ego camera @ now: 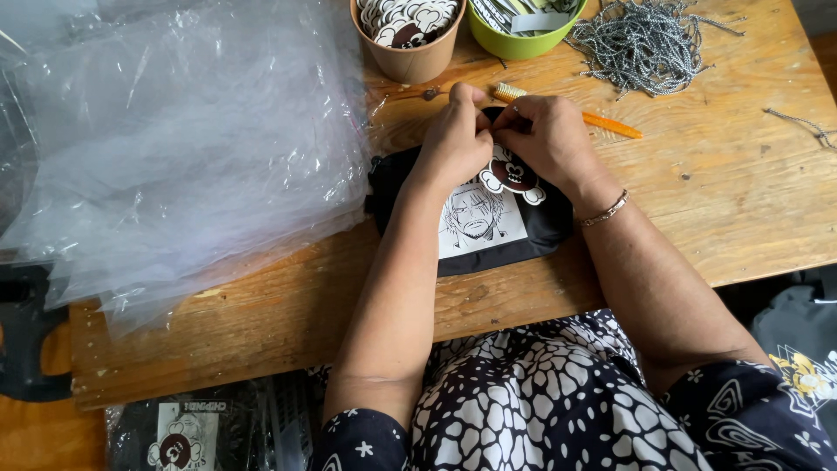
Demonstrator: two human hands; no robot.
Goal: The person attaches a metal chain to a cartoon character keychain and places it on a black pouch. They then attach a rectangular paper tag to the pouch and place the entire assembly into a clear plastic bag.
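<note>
Left hand (455,139): closed at the fingertips against the right hand; what is pinched between them cannot be told.
Right hand (547,135): fingers curled shut at the same spot, a bracelet (605,210) worn at the wrist.
Black pouch (488,222): laid flat on the wooden table (715,183) directly beneath the grip, its top edge under both hands; a white printed panel and a skull-shaped tag (513,177) are shown on it (the tag just below the fingers).
Orange-handled tool (571,113): laid just beyond the grip.
Brown cup (406,35), green bowl (521,26), grey cords (645,44): set further beyond.
Clear plastic bags (183,139): piled left of the grip.
</note>
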